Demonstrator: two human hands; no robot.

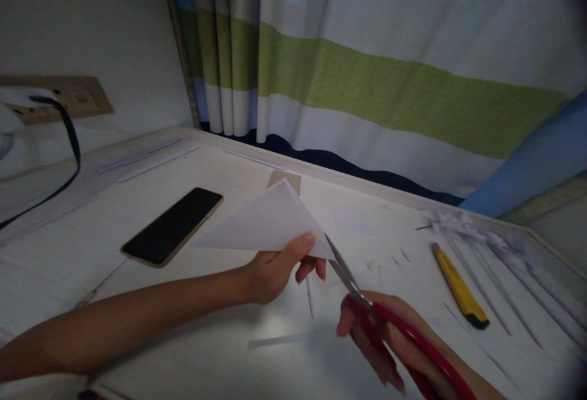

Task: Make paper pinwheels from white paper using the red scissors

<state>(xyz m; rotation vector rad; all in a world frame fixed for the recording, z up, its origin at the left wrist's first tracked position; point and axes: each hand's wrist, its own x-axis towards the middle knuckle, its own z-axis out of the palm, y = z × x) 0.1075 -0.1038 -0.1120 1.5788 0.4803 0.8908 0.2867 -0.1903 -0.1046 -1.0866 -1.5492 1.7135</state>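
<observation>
A white sheet of paper folded into a triangle (266, 219) is pinched near its lower right corner by my left hand (277, 268), thumb on top and fingers beneath. My right hand (389, 339) grips red-handled scissors (351, 284). The blades are parted and reach the paper's right corner, close to my left fingertips. Part of the right hand is hidden behind the handles. Below the paper, a narrow paper strip (279, 340) lies on the white table (206, 326).
A black phone (173, 225) lies to the left. On the right are a yellow utility knife (458, 287) and several thin sticks with crumpled white paper (463, 229). A small beige square (293, 181) sits behind the paper. A striped curtain (367, 82) hangs along the back edge.
</observation>
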